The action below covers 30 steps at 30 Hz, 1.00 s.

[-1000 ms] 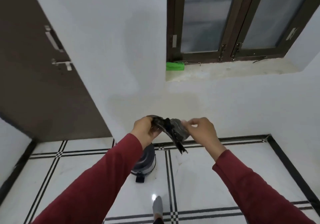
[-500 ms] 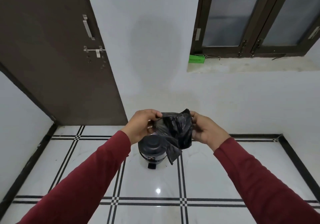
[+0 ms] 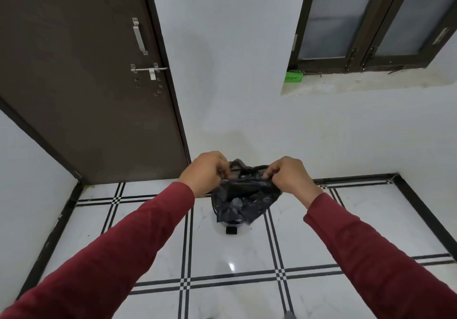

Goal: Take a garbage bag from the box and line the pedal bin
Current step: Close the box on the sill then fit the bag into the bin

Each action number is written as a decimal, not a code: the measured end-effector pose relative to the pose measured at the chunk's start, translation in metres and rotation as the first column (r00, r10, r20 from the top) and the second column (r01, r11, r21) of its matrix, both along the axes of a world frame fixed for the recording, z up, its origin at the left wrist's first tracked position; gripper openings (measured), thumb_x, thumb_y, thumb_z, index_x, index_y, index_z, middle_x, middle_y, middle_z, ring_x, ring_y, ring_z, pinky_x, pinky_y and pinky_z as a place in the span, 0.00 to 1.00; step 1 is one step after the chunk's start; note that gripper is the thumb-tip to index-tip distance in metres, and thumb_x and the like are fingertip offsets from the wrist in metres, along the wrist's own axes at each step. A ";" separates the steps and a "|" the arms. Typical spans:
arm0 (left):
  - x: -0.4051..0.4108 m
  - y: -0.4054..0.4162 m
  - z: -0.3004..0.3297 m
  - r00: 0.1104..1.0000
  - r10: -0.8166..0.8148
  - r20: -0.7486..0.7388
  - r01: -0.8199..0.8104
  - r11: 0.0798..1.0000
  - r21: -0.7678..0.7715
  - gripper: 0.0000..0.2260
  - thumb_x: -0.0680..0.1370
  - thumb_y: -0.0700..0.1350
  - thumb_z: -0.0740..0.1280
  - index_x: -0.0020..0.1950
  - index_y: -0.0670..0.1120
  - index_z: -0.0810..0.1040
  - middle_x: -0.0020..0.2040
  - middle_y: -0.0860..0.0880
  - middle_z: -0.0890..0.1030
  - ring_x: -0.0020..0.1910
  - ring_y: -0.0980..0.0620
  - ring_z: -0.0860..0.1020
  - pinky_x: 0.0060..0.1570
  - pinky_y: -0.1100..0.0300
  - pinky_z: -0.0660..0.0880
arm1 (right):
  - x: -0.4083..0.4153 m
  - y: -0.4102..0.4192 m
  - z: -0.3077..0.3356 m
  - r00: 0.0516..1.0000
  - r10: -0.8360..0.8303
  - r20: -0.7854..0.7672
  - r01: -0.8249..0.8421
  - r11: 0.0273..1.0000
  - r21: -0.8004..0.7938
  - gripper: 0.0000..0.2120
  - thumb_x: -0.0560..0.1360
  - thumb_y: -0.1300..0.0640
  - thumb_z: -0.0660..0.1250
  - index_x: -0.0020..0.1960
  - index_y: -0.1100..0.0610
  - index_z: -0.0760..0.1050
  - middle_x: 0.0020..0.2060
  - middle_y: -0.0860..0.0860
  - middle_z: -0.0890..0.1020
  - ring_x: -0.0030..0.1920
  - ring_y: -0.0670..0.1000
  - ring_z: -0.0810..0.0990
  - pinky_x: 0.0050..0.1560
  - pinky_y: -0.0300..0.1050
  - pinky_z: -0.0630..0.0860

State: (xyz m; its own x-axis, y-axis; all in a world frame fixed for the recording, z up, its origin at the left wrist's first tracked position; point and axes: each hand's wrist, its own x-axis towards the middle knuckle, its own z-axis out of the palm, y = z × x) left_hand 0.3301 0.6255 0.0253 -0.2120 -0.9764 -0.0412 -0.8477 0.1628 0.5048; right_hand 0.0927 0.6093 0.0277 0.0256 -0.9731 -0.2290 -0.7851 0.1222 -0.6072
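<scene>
Garbage bag (image 3: 243, 201), black and crumpled, is hanging in the air between the two hands, directly above the pedal bin (image 3: 231, 224) on the tiled floor (image 3: 148, 244). The left hand (image 3: 205, 173) is pinching one side of the bag's upper edge with curled fingers, and the right hand (image 3: 288, 176) is pinching the other side in the same way, so both are closed on the plastic and nothing else. They are holding the edge taut between them, which looks like an effort to find and part the mouth, since the bag needs to be opened before it can go over a rim. The body of the bag is drooping below the grip in loose folds and is hiding most of the bin, so only the bin's lower front and its black pedal (image 3: 231, 230) are showing; whether the lid is up cannot be told. Holding the bag right over the bin is probably meant to keep the drop short once the mouth is open. The green box (image 3: 294, 76) is sitting well apart on the window ledge (image 3: 371, 81), against the dark window frame, so the fetching step seems done and the lining itself is not yet begun
</scene>
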 end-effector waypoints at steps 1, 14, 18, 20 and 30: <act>0.008 0.001 0.002 0.999 0.020 0.048 -0.021 1.000 0.012 0.19 0.74 0.32 0.66 0.50 0.55 0.87 0.57 0.53 0.82 0.55 0.47 0.81 0.55 0.51 0.80 | 0.002 0.002 -0.002 0.999 -0.020 -0.037 0.020 1.000 -0.005 0.20 0.70 0.69 0.64 0.51 0.50 0.86 0.49 0.51 0.85 0.47 0.53 0.82 0.49 0.41 0.79; 0.022 0.011 -0.016 0.977 0.100 0.191 -0.066 0.981 -0.180 0.42 0.68 0.29 0.70 0.80 0.49 0.62 0.76 0.44 0.57 0.40 0.43 0.78 0.43 0.48 0.80 | 0.053 0.019 -0.026 0.991 -0.127 0.031 0.130 0.982 -0.134 0.26 0.68 0.60 0.72 0.65 0.53 0.76 0.55 0.54 0.77 0.55 0.58 0.79 0.51 0.46 0.76; 0.057 -0.002 -0.017 0.956 0.236 -0.172 -0.222 0.970 0.096 0.26 0.72 0.26 0.63 0.55 0.52 0.88 0.60 0.51 0.80 0.58 0.50 0.81 0.56 0.66 0.77 | 0.037 0.008 -0.024 0.992 -0.122 -0.036 0.118 0.989 -0.094 0.18 0.69 0.68 0.62 0.34 0.46 0.81 0.36 0.43 0.83 0.36 0.47 0.77 0.42 0.41 0.70; 0.064 -0.004 -0.014 0.864 0.377 -0.334 -0.285 0.912 0.295 0.26 0.71 0.26 0.63 0.53 0.52 0.89 0.53 0.52 0.85 0.55 0.52 0.83 0.53 0.67 0.79 | 0.032 0.002 -0.020 0.975 -0.181 0.126 0.175 0.983 0.060 0.19 0.72 0.67 0.61 0.35 0.49 0.84 0.30 0.41 0.84 0.32 0.47 0.75 0.37 0.41 0.72; 0.053 -0.014 -0.002 0.775 0.249 -0.581 -0.078 0.950 0.303 0.43 0.65 0.22 0.68 0.76 0.53 0.73 0.73 0.51 0.71 0.67 0.48 0.76 0.53 0.54 0.83 | 0.071 -0.003 -0.055 0.697 -0.482 0.531 0.072 0.784 0.616 0.17 0.75 0.50 0.75 0.62 0.46 0.78 0.45 0.47 0.82 0.47 0.50 0.80 0.47 0.49 0.75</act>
